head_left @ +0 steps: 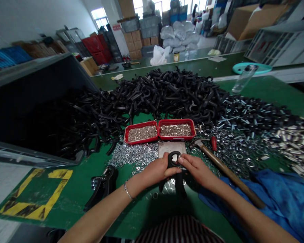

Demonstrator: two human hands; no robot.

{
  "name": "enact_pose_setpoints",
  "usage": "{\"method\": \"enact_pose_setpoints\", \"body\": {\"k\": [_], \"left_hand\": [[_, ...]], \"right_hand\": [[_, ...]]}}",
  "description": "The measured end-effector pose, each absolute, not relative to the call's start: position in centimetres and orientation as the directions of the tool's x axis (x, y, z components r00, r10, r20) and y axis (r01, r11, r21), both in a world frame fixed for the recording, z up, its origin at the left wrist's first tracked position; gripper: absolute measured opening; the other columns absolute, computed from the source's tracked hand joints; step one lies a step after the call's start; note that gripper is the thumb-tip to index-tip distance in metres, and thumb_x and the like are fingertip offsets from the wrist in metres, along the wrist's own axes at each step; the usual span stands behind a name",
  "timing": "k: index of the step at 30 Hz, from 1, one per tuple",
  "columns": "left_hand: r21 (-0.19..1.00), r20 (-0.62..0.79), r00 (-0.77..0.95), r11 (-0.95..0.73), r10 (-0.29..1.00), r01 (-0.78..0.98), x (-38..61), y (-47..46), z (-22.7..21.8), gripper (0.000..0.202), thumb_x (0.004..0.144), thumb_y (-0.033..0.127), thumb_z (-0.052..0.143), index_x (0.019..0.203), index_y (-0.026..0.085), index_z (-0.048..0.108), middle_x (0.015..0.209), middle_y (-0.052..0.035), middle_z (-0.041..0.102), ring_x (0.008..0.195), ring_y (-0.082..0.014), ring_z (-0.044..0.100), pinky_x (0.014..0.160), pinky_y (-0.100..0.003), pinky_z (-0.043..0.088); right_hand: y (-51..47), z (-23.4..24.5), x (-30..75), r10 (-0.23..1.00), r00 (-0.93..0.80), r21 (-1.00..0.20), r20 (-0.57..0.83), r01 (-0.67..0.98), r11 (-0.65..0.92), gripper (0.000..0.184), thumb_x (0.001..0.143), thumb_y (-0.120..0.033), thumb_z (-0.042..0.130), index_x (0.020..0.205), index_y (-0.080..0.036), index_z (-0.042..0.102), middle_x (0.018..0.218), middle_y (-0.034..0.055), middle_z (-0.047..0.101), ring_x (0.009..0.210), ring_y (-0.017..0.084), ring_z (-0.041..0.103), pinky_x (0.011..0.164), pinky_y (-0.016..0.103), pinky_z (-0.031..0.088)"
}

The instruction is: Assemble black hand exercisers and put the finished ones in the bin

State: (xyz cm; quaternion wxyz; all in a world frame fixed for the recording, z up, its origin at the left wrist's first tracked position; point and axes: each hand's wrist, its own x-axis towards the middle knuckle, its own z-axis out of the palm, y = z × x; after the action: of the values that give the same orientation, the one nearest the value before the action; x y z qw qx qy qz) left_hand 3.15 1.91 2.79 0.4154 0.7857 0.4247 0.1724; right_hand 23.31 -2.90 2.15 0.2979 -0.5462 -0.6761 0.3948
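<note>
A: In the head view, where is the black hooked handle (170,159)?
B: Between the person's two hands, low at the centre; its curved end lies over the near edge of a metal plate (167,147), and its shank points down toward the striped garment (178,231).

A: And the grip?
B: The left hand (157,168) is clamped on the handle's left side, thumb below the curve; the right hand (196,168) pinches the curve's right side with thumb and fingertips; whether some small piece is caught between those fingertips, the view is too coarse to tell.

A: What stands nearest to them?
B: Beyond the plate, two red trays side by side, the left tray (142,140) and the right tray (177,137), both filled with small metal pieces; silver rings (134,155) spread to the left of the plate; to the right, a hammer (225,168) lies slantwise, its handle running onto a blue cloth (281,195); a red-handled tool (213,143) lies just beside the hammer.

A: Farther out?
B: A broad heap of black parts (167,91) behind the trays; a grey crate (40,65) tipped toward the green table (131,216) at the left, more black parts inside; a clear bottle (243,81) at the far right.
</note>
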Motion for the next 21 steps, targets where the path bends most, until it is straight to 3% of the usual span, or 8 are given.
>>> {"method": "enact_pose_setpoints", "body": {"k": [4, 7, 11, 14, 17, 21], "left_hand": [[0.763, -0.028, 0.481, -0.292, 0.876, 0.577, 4.3, 4.2, 0.8, 0.046, 0.067, 0.061, 0.078, 0.084, 0.024, 0.058, 0.060, -0.0022, 0.056, 0.067, -0.0298, 0.065, 0.068, -0.035, 0.049], [0.636, -0.009, 0.475, -0.362, 0.880, 0.682, 4.5, 5.8, 0.0, 0.046, 0.063, 0.060, 0.082, 0.073, 0.023, 0.057, 0.056, -0.0036, 0.055, 0.074, -0.0347, 0.067, 0.076, -0.041, 0.050], [0.436, 0.073, 0.540, -0.513, 0.839, 0.739, 4.6, 8.7, 2.0, 0.039, 0.081, 0.056, 0.069, 0.075, 0.019, 0.064, 0.060, -0.0085, 0.060, 0.075, -0.0332, 0.067, 0.076, -0.042, 0.050], [0.200, 0.074, 0.610, -0.611, 0.789, 0.766, 6.1, 12.5, 4.0, 0.029, 0.096, 0.038, 0.052, 0.094, 0.015, 0.068, 0.080, -0.0134, 0.070, 0.083, -0.0288, 0.068, 0.080, -0.039, 0.049], [-0.062, -0.011, 0.691, -0.690, 0.723, 0.721, 8.5, 16.1, 4.3, 0.025, 0.096, 0.017, 0.046, 0.104, 0.011, 0.069, 0.102, -0.0178, 0.072, 0.099, -0.0276, 0.067, 0.089, -0.040, 0.045], [-0.115, -0.049, 0.708, -0.708, 0.704, 0.697, 10.4, 18.4, 2.4, 0.022, 0.091, 0.011, 0.051, 0.093, 0.007, 0.072, 0.097, -0.0194, 0.073, 0.098, -0.0284, 0.066, 0.096, -0.045, 0.039]], "right_hand": [[0.1, 0.9, 23.8, 0.985, -0.167, -0.593, 0.051, 0.788, 0.164, 0.033, 0.100, -0.043, 0.042, 0.084, -0.021, 0.061, 0.082, 0.0070, 0.065, 0.079, 0.023, 0.061, 0.070, 0.032, 0.043], [2.6, 0.4, 25.8, 0.973, -0.113, -0.435, 0.201, 0.880, 0.192, 0.026, 0.097, -0.042, 0.050, 0.096, -0.020, 0.065, 0.099, 0.0110, 0.066, 0.096, 0.026, 0.060, 0.077, 0.034, 0.045], [5.8, 0.8, 29.4, 0.952, -0.140, -0.369, 0.271, 0.899, 0.237, 0.024, 0.098, -0.036, 0.051, 0.097, -0.020, 0.069, 0.102, 0.0098, 0.066, 0.099, 0.025, 0.057, 0.083, 0.034, 0.045], [9.2, 1.5, 29.7, 0.946, -0.220, -0.229, 0.239, 0.934, 0.275, 0.025, 0.098, -0.033, 0.051, 0.096, -0.018, 0.071, 0.103, 0.0114, 0.067, 0.102, 0.026, 0.053, 0.085, 0.035, 0.044], [12.7, 1.6, 27.6, 0.954, -0.270, -0.148, 0.127, 0.946, 0.288, 0.023, 0.095, -0.031, 0.057, 0.095, -0.015, 0.073, 0.104, 0.0138, 0.068, 0.105, 0.028, 0.052, 0.086, 0.035, 0.044], [15.5, 0.3, 25.2, 0.965, -0.253, -0.171, 0.062, 0.950, 0.260, 0.020, 0.090, -0.031, 0.064, 0.093, -0.013, 0.073, 0.102, 0.0159, 0.069, 0.104, 0.028, 0.055, 0.088, 0.034, 0.045]]}}
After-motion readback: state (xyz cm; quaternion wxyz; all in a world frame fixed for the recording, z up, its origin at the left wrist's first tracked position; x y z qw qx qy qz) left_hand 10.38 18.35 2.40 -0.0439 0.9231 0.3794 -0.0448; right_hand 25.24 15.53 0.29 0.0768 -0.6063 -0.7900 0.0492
